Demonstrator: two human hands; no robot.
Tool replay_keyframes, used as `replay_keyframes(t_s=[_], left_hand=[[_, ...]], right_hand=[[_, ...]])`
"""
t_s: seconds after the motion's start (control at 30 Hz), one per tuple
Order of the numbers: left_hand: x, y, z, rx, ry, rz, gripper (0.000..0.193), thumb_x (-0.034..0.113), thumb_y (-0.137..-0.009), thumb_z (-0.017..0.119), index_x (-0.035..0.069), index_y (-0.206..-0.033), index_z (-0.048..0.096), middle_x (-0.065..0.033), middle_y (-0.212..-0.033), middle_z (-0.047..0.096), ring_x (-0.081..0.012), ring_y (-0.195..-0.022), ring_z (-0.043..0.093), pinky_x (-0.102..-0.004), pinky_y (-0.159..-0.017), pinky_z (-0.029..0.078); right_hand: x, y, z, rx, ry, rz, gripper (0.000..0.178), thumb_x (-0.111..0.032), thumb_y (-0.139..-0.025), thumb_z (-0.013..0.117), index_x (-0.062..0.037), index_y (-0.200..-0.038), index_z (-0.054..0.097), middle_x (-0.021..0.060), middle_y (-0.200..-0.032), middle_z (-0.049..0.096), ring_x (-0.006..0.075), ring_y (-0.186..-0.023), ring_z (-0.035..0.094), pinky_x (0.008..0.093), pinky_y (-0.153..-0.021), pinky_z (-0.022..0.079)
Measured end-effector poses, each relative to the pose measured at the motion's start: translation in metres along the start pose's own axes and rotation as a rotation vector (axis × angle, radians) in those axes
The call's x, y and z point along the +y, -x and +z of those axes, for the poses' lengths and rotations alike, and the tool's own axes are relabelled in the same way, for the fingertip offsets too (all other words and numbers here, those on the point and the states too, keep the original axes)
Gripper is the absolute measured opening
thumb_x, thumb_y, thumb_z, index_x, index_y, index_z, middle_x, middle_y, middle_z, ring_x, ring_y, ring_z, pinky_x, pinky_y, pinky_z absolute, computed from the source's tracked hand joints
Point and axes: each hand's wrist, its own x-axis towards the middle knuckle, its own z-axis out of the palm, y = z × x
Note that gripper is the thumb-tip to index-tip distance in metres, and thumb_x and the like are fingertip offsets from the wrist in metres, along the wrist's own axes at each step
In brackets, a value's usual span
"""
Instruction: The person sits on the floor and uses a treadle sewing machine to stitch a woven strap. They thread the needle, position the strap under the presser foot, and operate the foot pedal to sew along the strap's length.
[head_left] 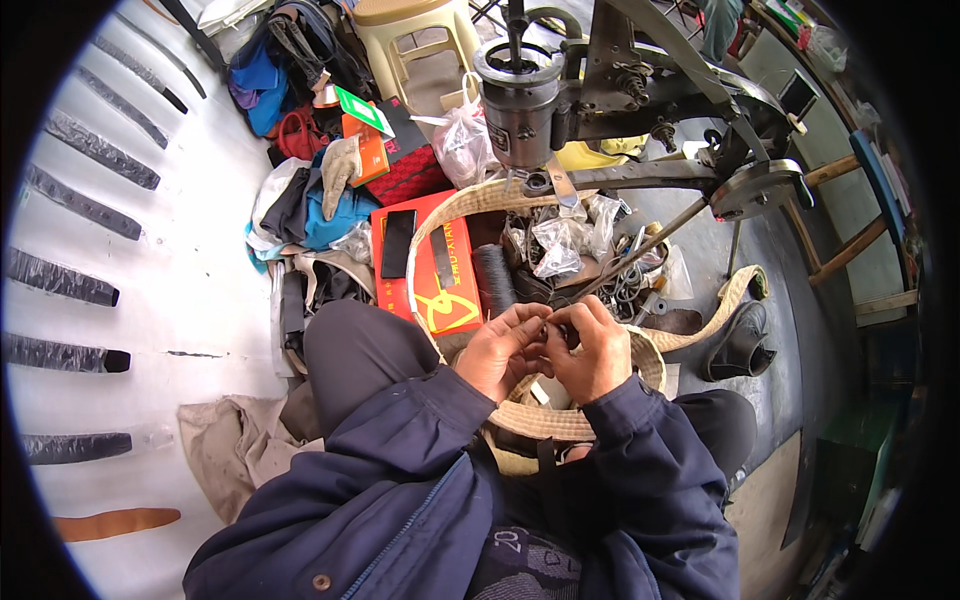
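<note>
My left hand [500,350] and my right hand [593,352] meet above my lap, fingertips pinched together. Between them is something small and dark, mostly hidden by the fingers, so its kind cannot be made out. A long cream woven strap [548,422] loops under and around both hands. It curves up on the left toward the machine and runs out to the right. Just beyond my hands stands a spool of dark thread [493,277]. Beside it lies a red box [455,305] with a black phone [398,243] on top.
A hand-cranked metal machine [520,110] rises ahead, its arm reaching right to a wheel [755,190]. Past my hands sits a pile of tools and plastic bags [560,245]. A black shoe [741,345] is at right; a beige stool [415,35] stands behind. Bags and cloths [290,205] crowd the left.
</note>
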Motion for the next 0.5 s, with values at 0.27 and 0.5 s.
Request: replay_keyframes(t_s=[0.27, 0.5], left_hand=[[0.0006, -0.0001, -0.0034, -0.004, -0.017, 0.009, 0.016, 0.015, -0.103, 0.058, 0.006, -0.116, 0.059, -0.0082, -0.104, 0.068, -0.0208, -0.091, 0.069, -0.0384, -0.081, 0.058], [-0.0020, -0.0027, -0.0055, -0.002, -0.012, 0.075, 0.010, 0.016, -0.102, 0.060, 0.007, -0.106, 0.061, -0.0064, -0.097, 0.069, -0.0191, -0.089, 0.070, -0.0360, -0.081, 0.059]], right_hand=[[0.0004, -0.0010, -0.0014, -0.019, 0.011, -0.025, 0.013, -0.001, -0.078, 0.073, -0.0023, -0.090, 0.068, 0.0119, -0.082, 0.062, 0.0314, -0.073, 0.067, 0.0376, -0.064, 0.054], [0.0009, 0.0004, -0.0006, -0.031, -0.020, -0.040, 0.013, -0.001, -0.078, 0.073, -0.0023, -0.091, 0.069, 0.0123, -0.084, 0.064, 0.0310, -0.073, 0.067, 0.0370, -0.065, 0.054]])
